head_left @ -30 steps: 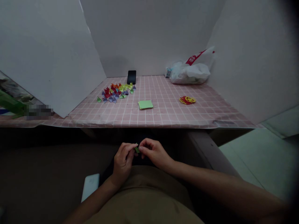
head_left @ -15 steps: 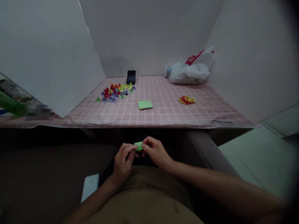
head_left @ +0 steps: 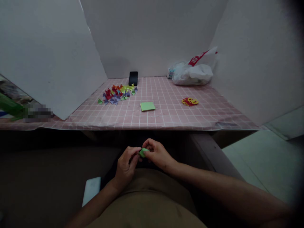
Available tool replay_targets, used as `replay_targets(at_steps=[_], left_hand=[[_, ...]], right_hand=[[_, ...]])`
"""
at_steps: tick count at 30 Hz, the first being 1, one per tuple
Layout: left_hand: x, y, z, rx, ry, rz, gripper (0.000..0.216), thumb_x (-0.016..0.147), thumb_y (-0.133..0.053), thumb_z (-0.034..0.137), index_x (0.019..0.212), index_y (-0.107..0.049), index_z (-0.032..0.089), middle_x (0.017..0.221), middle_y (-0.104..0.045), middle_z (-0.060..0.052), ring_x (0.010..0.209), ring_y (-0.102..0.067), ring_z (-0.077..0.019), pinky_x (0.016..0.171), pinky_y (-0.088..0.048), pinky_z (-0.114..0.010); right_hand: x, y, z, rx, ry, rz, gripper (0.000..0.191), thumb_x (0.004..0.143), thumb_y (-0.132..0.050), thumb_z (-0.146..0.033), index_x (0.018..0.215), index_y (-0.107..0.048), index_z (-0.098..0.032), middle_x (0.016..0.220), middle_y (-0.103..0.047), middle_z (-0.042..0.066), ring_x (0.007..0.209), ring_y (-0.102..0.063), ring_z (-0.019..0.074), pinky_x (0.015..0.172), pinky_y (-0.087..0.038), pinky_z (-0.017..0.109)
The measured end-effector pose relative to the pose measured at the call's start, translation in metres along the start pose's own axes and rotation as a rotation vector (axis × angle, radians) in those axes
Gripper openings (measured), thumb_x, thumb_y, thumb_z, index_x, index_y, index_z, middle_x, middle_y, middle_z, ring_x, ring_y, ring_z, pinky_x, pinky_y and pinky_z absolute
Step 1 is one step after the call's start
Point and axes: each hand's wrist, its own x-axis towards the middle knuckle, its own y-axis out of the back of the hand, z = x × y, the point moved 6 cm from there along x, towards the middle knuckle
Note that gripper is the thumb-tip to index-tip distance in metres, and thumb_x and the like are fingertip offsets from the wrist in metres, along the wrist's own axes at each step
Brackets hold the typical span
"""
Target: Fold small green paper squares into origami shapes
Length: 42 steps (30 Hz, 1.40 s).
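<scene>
Below the table's front edge, over my lap, my left hand [head_left: 126, 164] and my right hand [head_left: 156, 155] pinch a small folded green paper piece [head_left: 142, 152] between their fingertips. Most of the piece is hidden by my fingers. On the pink checked tablecloth [head_left: 166, 114] lies a small stack of green paper squares [head_left: 147, 106]. At the table's left back sits a heap of several small folded paper pieces [head_left: 117, 94] in red, purple, yellow and green.
A black phone [head_left: 133, 78] leans on the back wall. A white plastic bag [head_left: 192, 73] lies at the back right, with red and yellow paper pieces [head_left: 190, 101] in front of it. White boards wall the table. A white object [head_left: 91, 189] rests by my left forearm.
The green piece has been turned between my fingertips: it showed as a sliver, then flatter and higher, and now sits slightly lower and tucked under my right fingers. My arms have barely shifted.
</scene>
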Motion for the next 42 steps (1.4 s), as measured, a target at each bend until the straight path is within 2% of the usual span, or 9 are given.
replay_targets(at_steps=[3,9,14,17,22,26,31,37,42], left_hand=[[-0.001,0.0,-0.008,-0.07,0.115,0.002,0.029,0.091,-0.052,0.012,0.117,-0.055,0.025,0.086,-0.055,0.001,0.069,-0.064,-0.011,0.064,-0.051,-0.024],[0.003,0.002,-0.011,-0.079,0.165,0.028,0.01,0.09,-0.056,0.018,0.097,-0.062,0.02,0.087,-0.058,-0.001,0.068,-0.063,-0.0119,0.066,-0.05,-0.025],[0.0,0.0,-0.03,-0.384,0.465,0.082,0.011,0.086,-0.062,0.023,0.095,-0.06,0.019,0.078,-0.059,0.001,0.066,-0.061,-0.0117,0.064,-0.049,-0.025],[-0.002,-0.008,-0.036,-0.581,0.597,0.017,0.013,0.082,-0.066,0.026,0.09,-0.06,0.017,0.076,-0.06,0.002,0.064,-0.058,-0.011,0.064,-0.047,-0.024],[-0.007,-0.021,-0.038,-0.821,0.757,-0.09,0.013,0.078,-0.067,0.026,0.086,-0.062,0.016,0.066,-0.054,0.003,0.056,-0.048,-0.0082,0.055,-0.04,-0.021],[-0.009,-0.024,-0.036,-0.847,0.794,-0.122,0.015,0.08,-0.066,0.029,0.085,-0.063,0.015,0.064,-0.051,0.003,0.055,-0.046,-0.0086,0.054,-0.038,-0.021],[-0.009,-0.024,-0.036,-0.769,0.765,-0.143,0.017,0.081,-0.066,0.031,0.083,-0.062,0.015,0.065,-0.053,0.002,0.055,-0.046,-0.009,0.055,-0.036,-0.021],[-0.01,-0.024,-0.036,-0.783,0.781,-0.151,0.017,0.083,-0.063,0.033,0.084,-0.061,0.016,0.067,-0.059,0.0,0.059,-0.052,-0.0115,0.057,-0.038,-0.023],[-0.01,-0.023,-0.034,-0.768,0.81,-0.142,0.021,0.081,-0.065,0.036,0.079,-0.06,0.016,0.064,-0.056,0.002,0.054,-0.049,-0.0102,0.051,-0.036,-0.021]], right_hand=[[0.001,0.002,0.0,-0.014,-0.087,-0.011,0.013,0.071,-0.055,-0.006,0.073,-0.051,-0.018,0.054,-0.051,-0.006,0.041,-0.046,0.0062,0.038,-0.033,0.017],[-0.001,0.004,-0.003,-0.006,-0.174,-0.036,0.018,0.071,-0.055,-0.004,0.073,-0.046,-0.019,0.048,-0.054,-0.008,0.033,-0.047,0.0059,0.034,-0.031,0.016],[-0.007,-0.002,-0.007,-0.007,-0.206,-0.151,0.015,0.074,-0.053,-0.005,0.076,-0.047,-0.019,0.048,-0.057,-0.007,0.034,-0.049,0.0075,0.035,-0.033,0.016],[-0.009,-0.003,-0.01,-0.094,-0.196,-0.218,0.011,0.076,-0.058,-0.013,0.07,-0.05,-0.018,0.052,-0.057,-0.004,0.038,-0.049,0.0072,0.038,-0.036,0.017],[-0.006,-0.001,-0.008,-0.263,-0.111,-0.246,0.017,0.078,-0.061,-0.023,0.064,-0.054,-0.016,0.052,-0.053,-0.003,0.043,-0.047,0.0074,0.041,-0.035,0.018],[-0.007,-0.001,-0.003,-0.318,-0.109,-0.265,0.016,0.078,-0.057,-0.02,0.063,-0.055,-0.016,0.052,-0.052,-0.003,0.044,-0.046,0.0078,0.042,-0.033,0.019],[-0.009,-0.003,-0.006,-0.305,-0.096,-0.273,0.016,0.077,-0.059,-0.017,0.061,-0.055,-0.016,0.053,-0.055,-0.002,0.047,-0.047,0.0081,0.044,-0.033,0.019],[-0.012,-0.01,-0.003,0.018,-0.181,-0.383,0.027,0.087,-0.053,-0.032,0.066,-0.056,-0.016,0.056,-0.055,-0.002,0.049,-0.05,0.0081,0.051,-0.043,0.021],[-0.011,-0.012,0.001,0.095,-0.208,-0.409,0.025,0.083,-0.062,-0.035,0.069,-0.055,-0.016,0.055,-0.055,-0.004,0.048,-0.05,0.0076,0.052,-0.044,0.021]])
